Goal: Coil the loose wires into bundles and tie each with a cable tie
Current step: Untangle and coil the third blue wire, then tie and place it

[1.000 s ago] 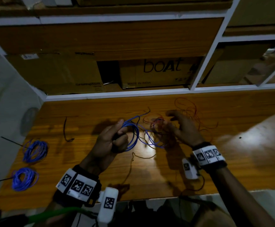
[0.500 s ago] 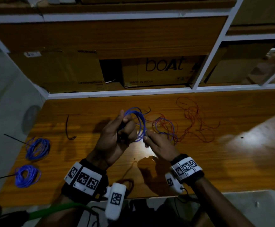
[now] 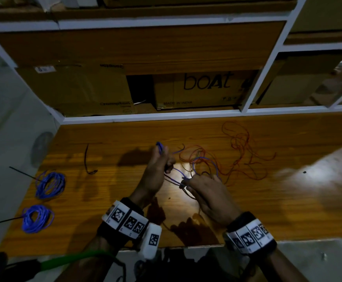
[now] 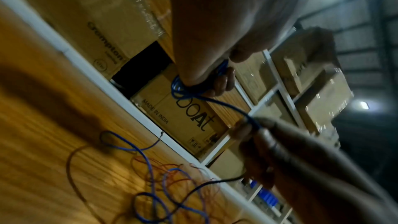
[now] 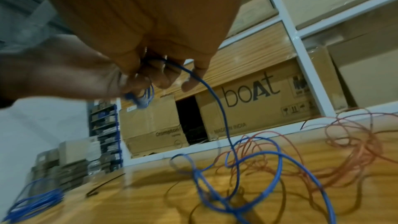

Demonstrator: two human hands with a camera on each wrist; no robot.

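Coil (image 3: 160, 147) is gripped by left hand (image 3: 155, 171); blue wire (image 3: 177, 173) is pinched by right hand (image 3: 208, 192); snagging on red wires (image 3: 245, 151) at 2 o'clock is likely.

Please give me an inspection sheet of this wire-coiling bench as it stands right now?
Surface: wooden bench top, glare patch at right.
Job's things: two tied blue bundles at left; blue wire partly coiled; loose red wire on the bench.
Clutter: black cable tie lying loose.
Grippers: left hand grips the blue coil; right hand pinches the blue strand.
Cables: blue and red tangled.
Surroundings: cardboard boxes on white shelving.
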